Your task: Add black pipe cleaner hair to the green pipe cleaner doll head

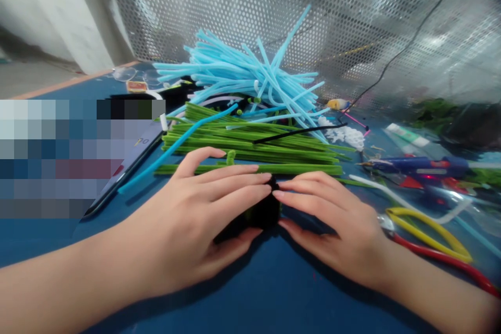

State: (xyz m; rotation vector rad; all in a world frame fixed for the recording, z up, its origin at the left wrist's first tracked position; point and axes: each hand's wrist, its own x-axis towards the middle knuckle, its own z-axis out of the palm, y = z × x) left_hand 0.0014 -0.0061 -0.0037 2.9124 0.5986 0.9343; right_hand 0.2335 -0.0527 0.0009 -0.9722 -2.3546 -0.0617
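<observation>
Black chenille pipe-cleaner piece [266,211] lies toward the front edge of the blue desk [250,292], grasped between the fingertips of the left hand [195,214] and right hand [332,224], just in front of the stacked green chenille stems [254,141].

The figures "70" are the only legible marking, seen on the pale face of a flat, dark-edged device [125,151] left of a bundle of green pipe cleaners [250,141]. Part of that device is pixelated. A small red card [136,86] beyond the bundle and a green-and-white tube [407,134] right of it bear print too small to read.
</observation>
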